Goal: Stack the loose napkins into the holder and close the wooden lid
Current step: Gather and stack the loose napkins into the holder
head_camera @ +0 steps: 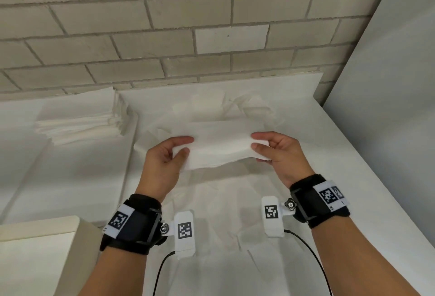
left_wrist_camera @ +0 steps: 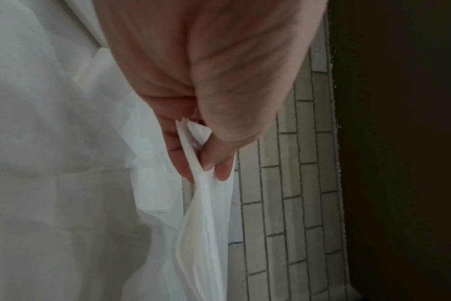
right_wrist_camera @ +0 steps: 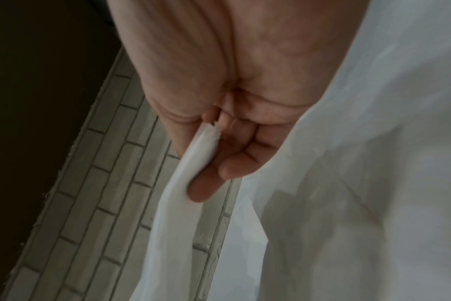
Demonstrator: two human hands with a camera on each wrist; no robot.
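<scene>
Holding: left hand point(head_camera: 162, 159) and right hand point(head_camera: 277, 152) each have fingers point(left_wrist_camera: 175, 156) clamped on an end of a napkin bundle point(head_camera: 221, 152), lifted over the surface point(head_camera: 317, 178) middle.
Progress: early, I judge; holder and wooden lid not identifiable.
Left: neat napkin pile point(head_camera: 80, 119) near the far-left edge; loose napkins point(head_camera: 235, 109) toward the far edge.
Nearby: pale box point(head_camera: 47, 255) at the near-left corner, brick wall point(head_camera: 164, 24) behind.

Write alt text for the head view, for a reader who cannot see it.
Both hands, left hand and right hand, hold a small bundle of white napkins by its ends above a white table. A neat napkin stack sits far left, before a brick wall.
</scene>
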